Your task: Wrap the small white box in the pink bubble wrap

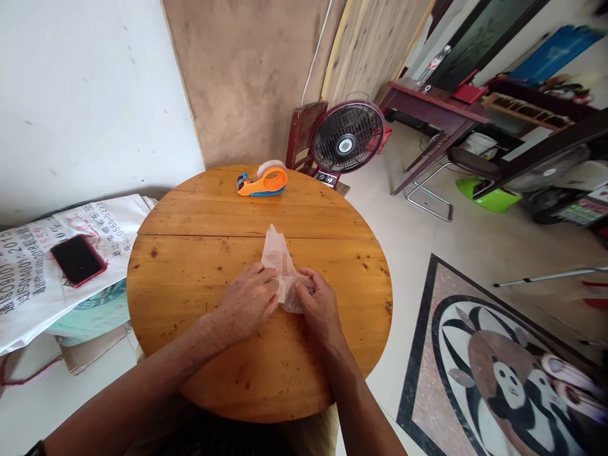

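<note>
While left hand (251, 292) and right hand (319, 304) pinch wrap (277, 252), white sack (38, 278) bears Chinese writing

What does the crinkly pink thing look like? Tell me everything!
The pink sheet is pale, thin, wrinkled and a bit see-through, like plastic wrap. It's bunched up near the middle of the round wooden table, its narrow end pointing away from the person. The left hand and right hand hold its nearer part. I can't tell whether anything is inside.
</note>
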Available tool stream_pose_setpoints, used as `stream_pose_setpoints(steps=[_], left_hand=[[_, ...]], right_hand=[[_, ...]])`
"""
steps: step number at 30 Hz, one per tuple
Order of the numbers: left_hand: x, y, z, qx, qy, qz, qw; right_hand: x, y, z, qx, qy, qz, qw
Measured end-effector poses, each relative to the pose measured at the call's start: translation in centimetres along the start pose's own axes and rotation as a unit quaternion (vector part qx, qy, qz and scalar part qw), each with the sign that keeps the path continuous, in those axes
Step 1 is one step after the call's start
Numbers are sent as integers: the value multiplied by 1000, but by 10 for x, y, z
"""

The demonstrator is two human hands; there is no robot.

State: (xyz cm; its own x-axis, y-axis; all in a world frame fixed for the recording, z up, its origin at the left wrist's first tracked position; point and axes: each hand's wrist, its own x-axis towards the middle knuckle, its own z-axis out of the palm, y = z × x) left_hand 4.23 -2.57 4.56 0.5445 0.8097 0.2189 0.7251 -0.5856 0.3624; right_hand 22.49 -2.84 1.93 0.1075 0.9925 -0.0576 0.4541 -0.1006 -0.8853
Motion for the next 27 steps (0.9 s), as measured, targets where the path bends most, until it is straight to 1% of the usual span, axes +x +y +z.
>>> stream_pose_setpoints(steps=[4, 6, 8, 13, 17, 23, 27], left_hand=[[3, -1, -2, -15, -12, 10, 1000], [4, -1, -3, -16, -14, 16, 1000], [4, -1, -4, -12, -16, 20, 1000], [4, 0, -4, 6, -17, 26, 999], [5, 0, -3, 21, -21, 36, 999], [5, -2, -2, 26, -26, 49, 998], [4, -4, 0, 19, -25, 57, 998]], right_hand=[[0, -8, 1, 69, -12, 3, 998], [-1, -9, 2, 87, -9, -1, 996], [-2, -9, 4, 114, -8, 9, 993], [-3, -7, 11, 214, -12, 47, 976], [-4, -9, 17, 266, -4, 65, 962], [-5, -20, 22, 293, 9, 79, 953], [-5, -25, 24, 265, 22, 61, 962]])
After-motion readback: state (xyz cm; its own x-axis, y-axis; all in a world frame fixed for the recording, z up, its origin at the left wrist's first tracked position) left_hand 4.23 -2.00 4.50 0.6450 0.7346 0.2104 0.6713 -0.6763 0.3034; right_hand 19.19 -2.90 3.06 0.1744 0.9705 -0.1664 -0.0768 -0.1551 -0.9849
